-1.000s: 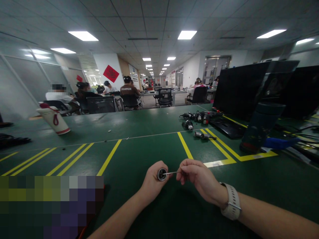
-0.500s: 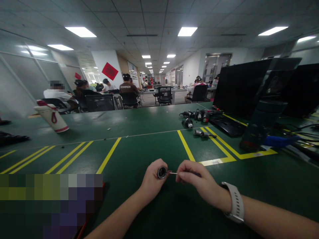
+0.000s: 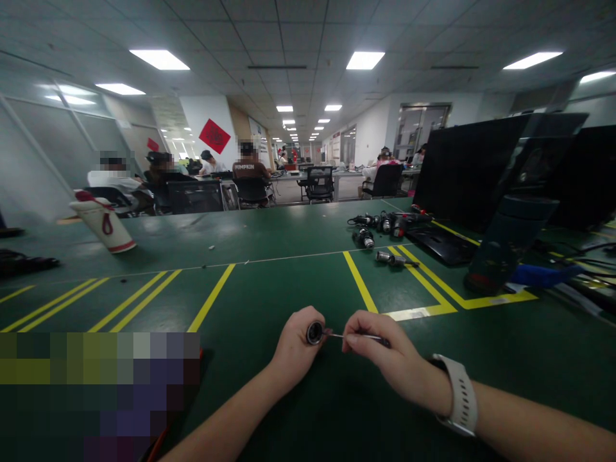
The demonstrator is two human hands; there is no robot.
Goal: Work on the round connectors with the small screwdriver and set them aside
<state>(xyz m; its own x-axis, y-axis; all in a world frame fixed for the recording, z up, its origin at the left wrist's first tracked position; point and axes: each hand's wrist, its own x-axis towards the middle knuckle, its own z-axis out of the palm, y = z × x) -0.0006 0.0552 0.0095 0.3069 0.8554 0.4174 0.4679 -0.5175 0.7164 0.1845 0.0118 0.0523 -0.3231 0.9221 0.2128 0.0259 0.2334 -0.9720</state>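
Observation:
My left hand (image 3: 294, 346) is closed around a round metal cylindrical connector (image 3: 314, 332), its dark hollow end facing me. In my right hand (image 3: 378, 353) is a slim screwdriver (image 3: 335, 335), pinched between thumb and fingers. Its thin shaft points left and reaches the right side of the connector, where the tip is too small to make out. Part of the dark handle shows behind the right thumb. Both hands are above the green table (image 3: 269, 289), close together.
Several metal connectors with cables (image 3: 368, 237) lie beyond my right hand, beside a black tray-like object (image 3: 440, 244). A dark bottle (image 3: 507, 244) and a black monitor (image 3: 466, 173) stand at right. A white cup (image 3: 104, 224) stands at far left. People sit at desks further back.
My right hand has shifted slightly right and its grip turned a little, so more of the screwdriver's handle shows. My left hand keeps the connector, now slightly turned. The view has shifted slightly.

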